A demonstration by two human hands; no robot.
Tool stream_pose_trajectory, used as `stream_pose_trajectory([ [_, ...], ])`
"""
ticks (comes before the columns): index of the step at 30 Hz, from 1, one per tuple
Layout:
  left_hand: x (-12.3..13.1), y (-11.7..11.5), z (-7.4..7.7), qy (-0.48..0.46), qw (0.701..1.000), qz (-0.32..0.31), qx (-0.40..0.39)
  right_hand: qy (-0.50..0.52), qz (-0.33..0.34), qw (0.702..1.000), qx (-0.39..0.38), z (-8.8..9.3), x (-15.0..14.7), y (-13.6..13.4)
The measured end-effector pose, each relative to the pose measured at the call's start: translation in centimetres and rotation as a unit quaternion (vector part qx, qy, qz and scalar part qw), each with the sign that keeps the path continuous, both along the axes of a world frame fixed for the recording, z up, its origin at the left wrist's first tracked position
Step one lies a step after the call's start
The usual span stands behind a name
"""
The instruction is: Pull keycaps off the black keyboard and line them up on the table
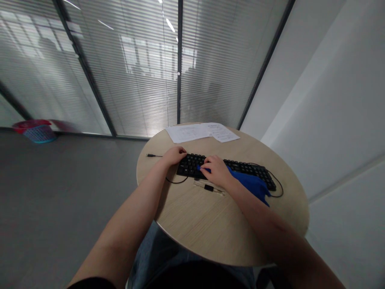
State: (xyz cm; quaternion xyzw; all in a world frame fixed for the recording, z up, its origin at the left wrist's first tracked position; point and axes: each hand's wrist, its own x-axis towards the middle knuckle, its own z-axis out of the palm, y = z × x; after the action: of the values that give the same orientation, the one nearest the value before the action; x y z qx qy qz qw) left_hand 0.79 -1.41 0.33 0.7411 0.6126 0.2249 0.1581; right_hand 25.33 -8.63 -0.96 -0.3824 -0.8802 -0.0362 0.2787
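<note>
A black keyboard (192, 161) lies across the round wooden table (207, 224). At its upper left corner, my left hand (175, 155) is closed with bent fingers gripping the edge. My right hand (217, 170) is over the left-middle keys, pinching a blue cloth (252, 184). A bit of the cloth shows at the fingertips on the keys. The rest trails to the right under my wrist, covering part of the keyboard's lower edge. Just below the keyboard lies a small item with a black middle and pale, thin ends (208, 187); its kind is unclear.
Printed paper sheets (192, 132) lie at the table's far edge. The keyboard's cable (281, 188) loops past the right end, and a plug (150, 155) rests at the left. A red and blue basket (37, 132) stands on the floor by the glass partition. A white wall rises at right.
</note>
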Motion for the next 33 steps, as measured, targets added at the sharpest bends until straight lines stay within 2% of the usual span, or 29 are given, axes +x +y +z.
stream_pose_trajectory([
  [4,0.03,0.18,-0.1,-0.002,1.0,0.0,0.0,-0.012,-0.006,1.0,0.014,0.26,-0.23,-0.36],
  [9,-0.02,0.12,-0.11,-0.008,1.0,-0.003,-0.002,-0.004,0.025,1.0,-0.003,0.13,0.06,-0.18],
  [15,-0.04,0.02,-0.02,-0.008,1.0,-0.004,0.001,-0.003,-0.007,1.0,-0.001,-0.07,0.16,-0.11],
  [20,0.0,0.0,-0.05,-0.008,1.0,-0.004,0.003,-0.004,0.011,1.0,-0.011,0.11,-0.08,-0.25],
  [25,-0.02,0.08,-0.12,-0.006,1.0,-0.003,0.004,0.003,-0.013,1.0,-0.013,0.06,-0.05,0.06],
  [30,-0.01,0.16,-0.07,-0.001,1.0,-0.008,0.0,-0.006,0.02,1.0,-0.01,0.09,0.21,0.32],
  [33,0.01,0.21,-0.12,0.0,1.0,-0.007,-0.001,-0.002,0.016,1.0,-0.012,0.11,0.23,0.38],
])
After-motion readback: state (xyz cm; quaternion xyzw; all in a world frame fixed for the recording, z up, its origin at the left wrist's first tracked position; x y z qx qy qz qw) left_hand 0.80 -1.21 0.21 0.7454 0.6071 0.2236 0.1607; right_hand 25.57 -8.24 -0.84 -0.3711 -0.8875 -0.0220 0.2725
